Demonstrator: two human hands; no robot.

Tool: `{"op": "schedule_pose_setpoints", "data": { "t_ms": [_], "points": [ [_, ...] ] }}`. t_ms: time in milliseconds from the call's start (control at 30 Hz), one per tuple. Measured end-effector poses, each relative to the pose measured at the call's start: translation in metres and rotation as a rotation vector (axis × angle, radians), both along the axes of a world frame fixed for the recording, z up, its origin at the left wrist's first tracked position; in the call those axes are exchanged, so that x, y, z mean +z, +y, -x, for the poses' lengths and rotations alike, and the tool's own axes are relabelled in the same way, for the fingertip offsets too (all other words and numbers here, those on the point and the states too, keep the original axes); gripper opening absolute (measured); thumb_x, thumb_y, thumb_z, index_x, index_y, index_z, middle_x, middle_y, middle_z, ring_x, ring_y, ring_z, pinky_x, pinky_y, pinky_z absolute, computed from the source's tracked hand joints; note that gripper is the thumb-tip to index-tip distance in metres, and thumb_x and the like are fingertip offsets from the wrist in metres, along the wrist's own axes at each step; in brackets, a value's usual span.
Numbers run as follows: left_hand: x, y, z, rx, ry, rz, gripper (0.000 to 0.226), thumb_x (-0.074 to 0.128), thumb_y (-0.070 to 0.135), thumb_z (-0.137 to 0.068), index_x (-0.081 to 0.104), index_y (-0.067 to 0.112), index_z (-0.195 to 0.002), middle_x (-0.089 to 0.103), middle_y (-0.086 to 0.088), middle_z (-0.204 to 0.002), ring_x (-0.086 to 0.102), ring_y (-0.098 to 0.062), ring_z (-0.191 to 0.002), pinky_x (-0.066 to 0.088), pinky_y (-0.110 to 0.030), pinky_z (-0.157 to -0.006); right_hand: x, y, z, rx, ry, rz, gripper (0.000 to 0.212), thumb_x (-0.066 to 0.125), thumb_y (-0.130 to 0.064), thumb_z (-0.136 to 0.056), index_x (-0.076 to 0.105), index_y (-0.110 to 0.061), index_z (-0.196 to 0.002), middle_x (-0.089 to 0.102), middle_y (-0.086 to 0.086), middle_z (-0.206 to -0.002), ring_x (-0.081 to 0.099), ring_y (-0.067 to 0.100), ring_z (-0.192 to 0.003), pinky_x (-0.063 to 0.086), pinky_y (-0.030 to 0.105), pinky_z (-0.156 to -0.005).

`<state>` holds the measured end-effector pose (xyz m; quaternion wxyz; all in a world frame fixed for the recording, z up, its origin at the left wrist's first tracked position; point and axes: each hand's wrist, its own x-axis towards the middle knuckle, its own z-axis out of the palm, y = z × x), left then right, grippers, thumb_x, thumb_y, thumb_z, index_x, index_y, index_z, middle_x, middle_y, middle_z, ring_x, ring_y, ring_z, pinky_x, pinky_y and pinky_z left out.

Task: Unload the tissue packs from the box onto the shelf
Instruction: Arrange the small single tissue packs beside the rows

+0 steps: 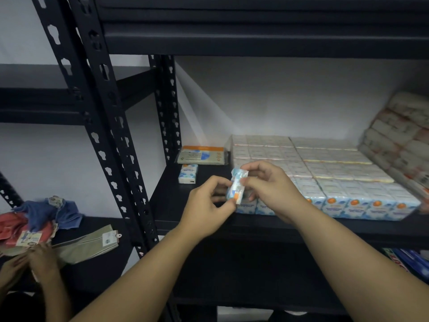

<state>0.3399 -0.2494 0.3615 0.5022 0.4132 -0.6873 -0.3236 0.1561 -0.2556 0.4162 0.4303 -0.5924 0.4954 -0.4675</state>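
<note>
From the head camera, we pinch one small tissue pack (238, 188) between our left hand (206, 205) and right hand (270, 189), above the near edge of the shelf (176, 205), just left of the stacked packs (336, 173). It looks light, soft and slick-wrapped, so we judge holding its short ends safest. The box is not in view.
</note>
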Motion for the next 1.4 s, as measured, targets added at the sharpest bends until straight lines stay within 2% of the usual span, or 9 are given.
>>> {"op": "schedule_pose_setpoints", "data": {
  "t_ms": [133, 267, 367, 533, 667, 833, 1067, 1267, 1400],
  "points": [
    [0.005, 0.004, -0.004, -0.071, 0.070, -0.100, 0.029, 0.070, 0.016, -0.087, 0.070, 0.018, -0.116, 0.078, 0.006, -0.107, 0.074, -0.011, -0.106, 0.058, -0.036, -0.096, 0.000, -0.003, -0.003, -0.021, 0.137, 0.069, 0.025, 0.085, -0.030, -0.085, 0.073, -0.028, -0.106, 0.072, -0.002, -0.105, 0.072, 0.015, -0.080, 0.057, 0.029, -0.065],
    [0.008, 0.003, -0.008, -0.041, 0.031, -0.132, 0.026, 0.079, 0.026, -0.086, 0.072, 0.024, -0.110, 0.079, 0.004, -0.099, 0.076, -0.017, -0.093, 0.062, -0.043, -0.087, 0.001, -0.006, -0.012, -0.085, 0.103, 0.076, 0.032, 0.091, -0.030, -0.078, 0.071, -0.013, -0.096, 0.073, 0.010, -0.092, 0.076, 0.030, -0.079, 0.065, 0.043, -0.065],
    [0.007, -0.003, -0.015, 0.032, 0.020, -0.164, 0.027, 0.078, 0.033, -0.081, 0.075, 0.029, -0.107, 0.078, 0.004, -0.093, 0.074, -0.021, -0.086, 0.062, -0.047, -0.081, 0.002, -0.009, -0.014, -0.091, 0.150, 0.097, 0.024, 0.087, -0.026, -0.083, 0.073, -0.011, -0.096, 0.073, 0.013, -0.093, 0.074, 0.024, -0.071, 0.060, 0.030, -0.054],
    [0.007, -0.005, -0.027, 0.093, -0.041, -0.217, 0.033, 0.086, 0.022, -0.083, 0.065, 0.025, -0.108, 0.079, 0.004, -0.086, 0.075, -0.013, -0.082, 0.058, -0.029, -0.080, -0.004, -0.015, -0.014, -0.108, 0.302, 0.188, 0.009, 0.082, -0.019, -0.088, 0.076, -0.016, -0.094, 0.073, 0.004, -0.089, 0.061, -0.004, -0.063, 0.047, 0.013, -0.052],
    [0.004, -0.010, -0.033, 0.222, -0.145, -0.252, 0.023, 0.084, 0.029, -0.084, 0.066, 0.025, -0.097, 0.077, 0.007, -0.082, 0.073, -0.004, -0.077, 0.055, -0.025, -0.073, -0.013, -0.020, -0.016, -0.101, 0.440, 0.196, 0.010, 0.079, -0.027, -0.089, 0.078, -0.023, -0.099, 0.074, -0.011, -0.090, 0.069, 0.003, -0.084, 0.059, 0.031, -0.075],
    [-0.008, -0.014, -0.038, 0.273, -0.343, -0.288, 0.021, 0.082, 0.036, -0.085, 0.065, 0.028, -0.092, 0.076, 0.011, -0.078, 0.070, -0.001, -0.076, 0.051, -0.024, -0.066, -0.026, -0.023, -0.012, -0.024, 0.667, 0.178, 0.023, 0.074, -0.036, -0.092, 0.076, -0.031, -0.114, 0.072, -0.011, -0.111, 0.063, 0.005, -0.109, 0.052, 0.032, -0.099],
    [-0.023, -0.012, -0.038, 0.346, -0.422, -0.287, 0.015, 0.079, 0.039, -0.088, 0.067, 0.029, -0.086, 0.070, 0.008, -0.070, 0.066, -0.004, -0.070, 0.054, -0.028, -0.067, -0.029, -0.015, -0.011, 0.015, 0.805, 0.255, 0.032, 0.074, -0.034, -0.093, 0.073, -0.026, -0.125, 0.065, -0.009, -0.122, 0.044, 0.009, -0.129, 0.038, 0.028, -0.102],
    [-0.024, -0.017, -0.046, 0.319, -0.386, -0.261, 0.016, 0.079, 0.041, -0.087, 0.070, 0.028, -0.089, 0.071, 0.009, -0.081, 0.067, -0.004, -0.080, 0.059, -0.033, -0.078, -0.030, -0.015, -0.012, 0.039, 0.893, 0.309, 0.033, 0.075, -0.039, -0.091, 0.072, -0.029, -0.122, 0.066, -0.009, -0.119, 0.044, 0.011, -0.126, 0.043, 0.037, -0.106],
    [-0.023, -0.030, -0.057, 0.345, -0.510, -0.149, 0.034, 0.075, 0.040, -0.091, 0.070, 0.023, -0.119, 0.064, 0.006, -0.121, 0.059, -0.014, -0.116, 0.051, -0.032, -0.097, -0.026, -0.021, -0.019, 0.114, 1.045, 0.350, 0.044, 0.076, -0.050, -0.086, 0.071, -0.030, -0.125, 0.067, -0.009, -0.123, 0.044, 0.012, -0.127, 0.043, 0.041, -0.107]
  ]
}}
